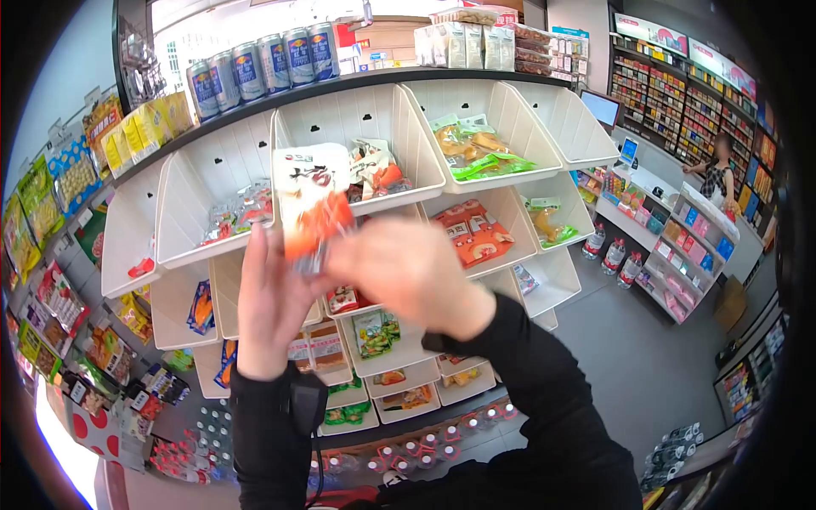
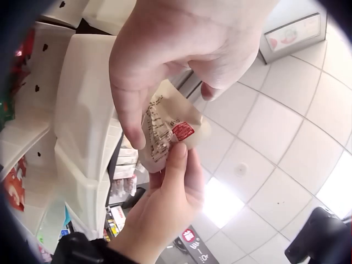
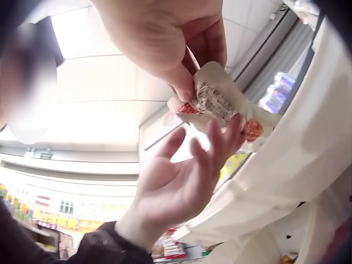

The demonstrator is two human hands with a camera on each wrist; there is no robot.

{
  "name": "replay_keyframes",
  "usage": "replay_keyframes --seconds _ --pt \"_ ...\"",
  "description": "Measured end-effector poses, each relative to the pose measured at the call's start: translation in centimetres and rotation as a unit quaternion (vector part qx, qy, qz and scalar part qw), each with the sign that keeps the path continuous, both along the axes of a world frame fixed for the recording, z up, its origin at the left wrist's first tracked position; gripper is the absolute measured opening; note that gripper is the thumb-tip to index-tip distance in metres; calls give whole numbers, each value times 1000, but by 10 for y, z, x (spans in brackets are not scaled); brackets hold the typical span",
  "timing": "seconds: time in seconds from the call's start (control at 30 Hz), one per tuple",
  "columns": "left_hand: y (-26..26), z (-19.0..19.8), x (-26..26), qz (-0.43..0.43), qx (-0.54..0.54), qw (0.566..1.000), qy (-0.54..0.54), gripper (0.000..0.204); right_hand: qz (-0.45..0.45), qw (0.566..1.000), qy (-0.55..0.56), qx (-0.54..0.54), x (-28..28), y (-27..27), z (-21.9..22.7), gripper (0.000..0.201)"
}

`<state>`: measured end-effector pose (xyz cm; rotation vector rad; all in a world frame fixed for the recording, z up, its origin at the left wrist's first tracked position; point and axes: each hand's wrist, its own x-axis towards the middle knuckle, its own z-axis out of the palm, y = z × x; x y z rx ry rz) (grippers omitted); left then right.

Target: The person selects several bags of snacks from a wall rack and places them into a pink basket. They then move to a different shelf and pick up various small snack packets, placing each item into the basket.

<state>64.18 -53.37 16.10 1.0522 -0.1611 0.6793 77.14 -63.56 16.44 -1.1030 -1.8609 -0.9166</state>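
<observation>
A small snack packet (image 1: 316,200), white above and orange-red below, is held up in front of the bins. My right hand (image 1: 412,268) pinches its lower edge; in the right wrist view, the thumb of that right hand (image 3: 159,41) presses on the printed back of the packet (image 3: 217,102). The left hand (image 1: 272,297) is close beside it with fingers extended. In the right wrist view, the spread fingers of the left hand (image 3: 181,181) overlap the packet's lower edge. Dark print and a red block mark the packet's back (image 2: 168,124) in the left wrist view.
Tiered white bins (image 1: 357,119) hold several packaged snacks, including red packets (image 1: 476,234) on the right. Blue cans (image 1: 246,72) line the top shelf. Hanging snack bags (image 1: 64,297) fill the left side. A person (image 1: 721,174) stands by the counter at the far right.
</observation>
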Motion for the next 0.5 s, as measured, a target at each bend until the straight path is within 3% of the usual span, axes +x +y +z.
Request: replay_keyframes --seconds 0.1,0.13,0.23,0.3,0.33,0.4,0.43,0.47,0.5 --pt "-12 -44 -40 215 126 968 38 48 39 998 -54 -9 -37 -19 -42 18" --pt "-19 -62 -55 264 105 957 63 45 61 997 -50 -16 -48 -21 -60 18" --pt "-33 -123 -103 296 20 945 138 40 185 976 0 -119 -76 -8 -115 15" --pt "-41 -177 -132 354 -32 924 141 42 274 928 77 -238 -102 5 -173 15" --pt "-52 -227 -169 377 -113 903 171 44 315 890 115 -309 -127 12 -210 15" --pt "-67 -280 -215 379 -184 889 178 42 293 859 176 -381 -166 11 -252 27" --pt "-83 -288 -228 409 -201 873 173 40 294 838 217 -406 -185 10 -271 31" --pt "-98 -290 -237 441 -221 850 184 40 293 814 257 -430 -205 9 -291 35" --pt "-110 -320 -261 470 -268 819 191 34 314 772 288 -471 -222 10 -314 44"
